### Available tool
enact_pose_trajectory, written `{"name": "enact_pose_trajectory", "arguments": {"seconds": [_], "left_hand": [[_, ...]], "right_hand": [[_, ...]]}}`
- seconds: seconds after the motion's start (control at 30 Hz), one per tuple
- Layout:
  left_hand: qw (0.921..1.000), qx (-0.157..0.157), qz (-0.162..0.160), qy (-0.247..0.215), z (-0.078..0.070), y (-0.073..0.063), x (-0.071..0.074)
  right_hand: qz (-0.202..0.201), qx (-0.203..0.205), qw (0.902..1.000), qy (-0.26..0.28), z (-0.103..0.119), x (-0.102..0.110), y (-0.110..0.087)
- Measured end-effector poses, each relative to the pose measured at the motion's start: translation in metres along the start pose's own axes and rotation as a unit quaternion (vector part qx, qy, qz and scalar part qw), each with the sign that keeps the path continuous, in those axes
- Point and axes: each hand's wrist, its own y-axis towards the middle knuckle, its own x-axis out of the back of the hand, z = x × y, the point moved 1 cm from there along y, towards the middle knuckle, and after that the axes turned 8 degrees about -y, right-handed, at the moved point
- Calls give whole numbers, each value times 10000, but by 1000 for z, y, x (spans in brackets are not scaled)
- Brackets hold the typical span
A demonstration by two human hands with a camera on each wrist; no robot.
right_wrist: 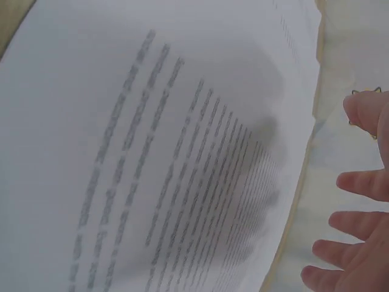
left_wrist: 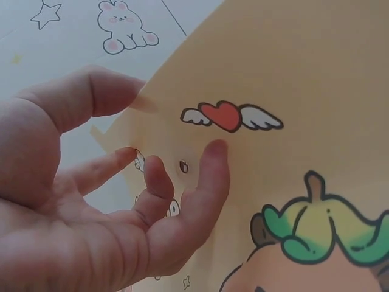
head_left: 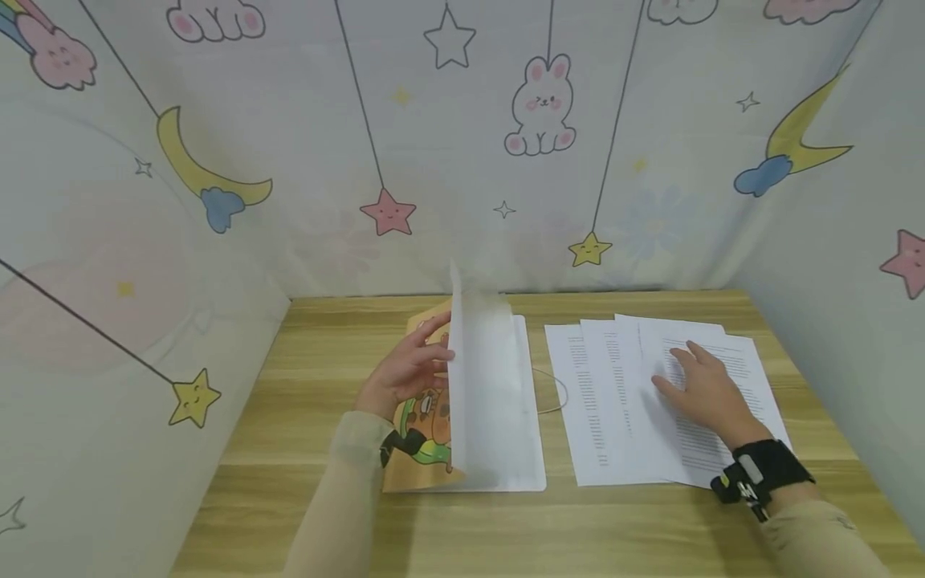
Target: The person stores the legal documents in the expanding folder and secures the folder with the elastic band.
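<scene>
A folder (head_left: 499, 417) with an orange cartoon cover (left_wrist: 316, 115) lies on the table, its cover raised partway and its pale inside showing. My left hand (head_left: 408, 369) is at the outer side of this cover, fingers spread and bent a little, fingertips touching it near the edge. Printed paper sheets (head_left: 600, 401) lie overlapping to the right of the folder. Over them is my right hand (head_left: 704, 389), fingers apart and holding nothing; the right wrist view shows the printed text (right_wrist: 206, 176) beside the fingers. Whether it touches the paper is hard to tell.
A thin cord loop (head_left: 560, 393) sticks out from the folder's right edge toward the sheets. The wood-grain table (head_left: 289, 417) ends at a cloth backdrop (head_left: 470, 177) printed with stars, moons and bunnies, with light walls at both sides.
</scene>
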Motion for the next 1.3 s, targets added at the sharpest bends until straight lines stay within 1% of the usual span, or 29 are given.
{"name": "enact_pose_trajectory", "arguments": {"seconds": [0.17,0.23,0.33,0.4,0.47,0.53,0.63,0.73,0.8,0.97,1.07,1.2,1.3], "left_hand": [[10000,14,-40,0,1,0,0],[10000,18,-24,21,2,0,1],[10000,11,20,62,2,0,1],[10000,0,29,79,2,0,1],[10000,-15,27,87,2,0,1],[10000,-23,17,92,2,0,1],[10000,-23,22,89,2,0,2],[10000,-20,30,79,2,1,2],[10000,-24,28,85,3,1,2],[10000,-29,12,69,3,1,2],[10000,-31,21,56,3,1,2],[10000,-43,40,50,4,2,2],[10000,-61,48,59,4,3,3]], "right_hand": [[63,-525,9985,-112,-29,0,-10],[174,-776,9967,-161,-40,1,-15],[554,-1229,9907,-157,-55,4,-23],[854,-1517,9845,-212,-63,6,-27],[1193,-1715,9777,-219,-71,9,-29],[1443,-1838,9721,-230,-77,10,-30],[1679,-1883,9671,-314,-83,10,-30],[1767,-1942,9639,-450,-85,10,-31],[1825,-2045,9599,-589,-85,10,-31],[1991,-2448,9461,-737,-87,9,-31],[2030,-2492,9437,-776,-90,8,-32],[2035,-2512,9430,-794,-94,8,-32],[2107,-2607,9393,-737,-96,9,-30]]}}
